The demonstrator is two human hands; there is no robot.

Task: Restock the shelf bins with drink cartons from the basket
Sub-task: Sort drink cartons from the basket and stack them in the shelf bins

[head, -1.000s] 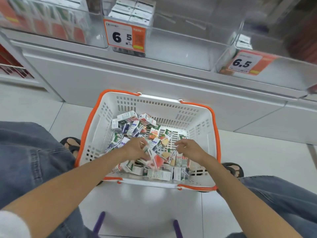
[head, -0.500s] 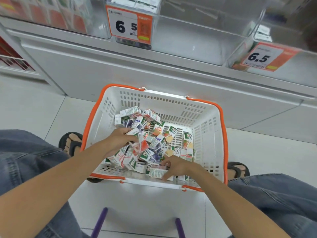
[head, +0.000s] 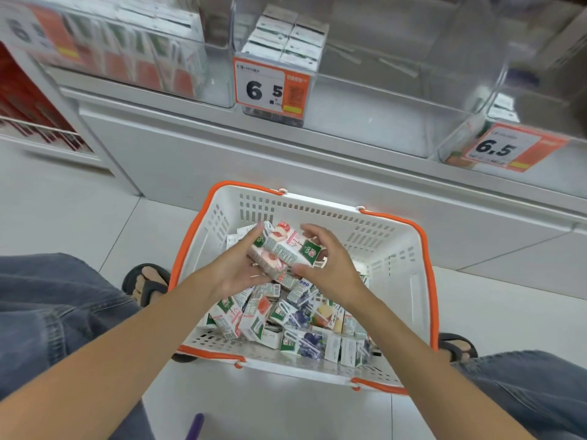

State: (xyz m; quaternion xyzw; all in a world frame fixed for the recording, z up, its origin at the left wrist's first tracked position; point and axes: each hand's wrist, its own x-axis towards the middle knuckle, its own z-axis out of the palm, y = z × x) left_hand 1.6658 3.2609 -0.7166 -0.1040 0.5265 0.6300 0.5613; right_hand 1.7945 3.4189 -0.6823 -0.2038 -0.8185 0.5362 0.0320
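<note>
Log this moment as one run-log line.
stage: pickup | left hand and right hand: gripping peach cartons | above basket | shelf bins: not reached

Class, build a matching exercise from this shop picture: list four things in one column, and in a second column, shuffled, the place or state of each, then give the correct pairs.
Things
1. white plastic basket with orange rim
2. peach-printed drink cartons
3. orange-and-white price tag reading 6.5
4. purple grape-printed carton

Places or states
A. fixed to the front of a clear shelf bin
B. held between the left hand and right hand
C. standing on the floor below the shelf
D. lying in the basket near its front wall

Pairs: 1-C, 2-B, 3-A, 4-D
</note>
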